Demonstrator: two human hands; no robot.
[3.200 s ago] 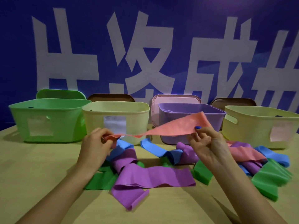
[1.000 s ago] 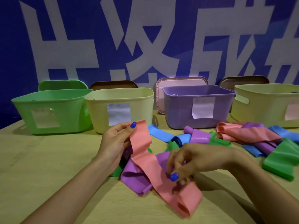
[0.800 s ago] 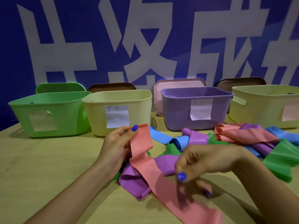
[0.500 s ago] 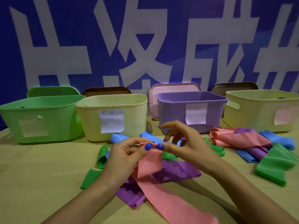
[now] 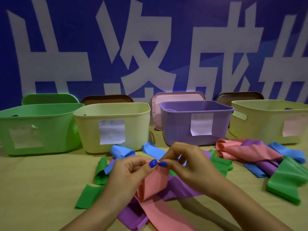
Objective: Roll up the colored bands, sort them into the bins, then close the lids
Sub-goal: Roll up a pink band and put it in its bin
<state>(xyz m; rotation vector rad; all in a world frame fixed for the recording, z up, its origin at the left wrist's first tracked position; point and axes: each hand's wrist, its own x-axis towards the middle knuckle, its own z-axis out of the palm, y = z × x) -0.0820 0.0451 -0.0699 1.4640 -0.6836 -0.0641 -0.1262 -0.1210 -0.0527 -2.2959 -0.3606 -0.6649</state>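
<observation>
Head view: left hand (image 5: 128, 174) and right hand (image 5: 188, 165) meeting above table (image 5: 41, 189), thumbs and forefingers of both pinching top edge of pink band (image 5: 155, 182); rest of band trailing down toward camera across purple band (image 5: 181, 187). Loose green band (image 5: 100, 171) and blue band (image 5: 122, 151) just left of hands; mixed heap (image 5: 253, 155) well right. Behind: green bin (image 5: 36, 129), cream bin (image 5: 113, 127), purple bin (image 5: 195, 122), second cream bin (image 5: 270, 120), all uncovered, lids (image 5: 178, 97) propped behind
</observation>
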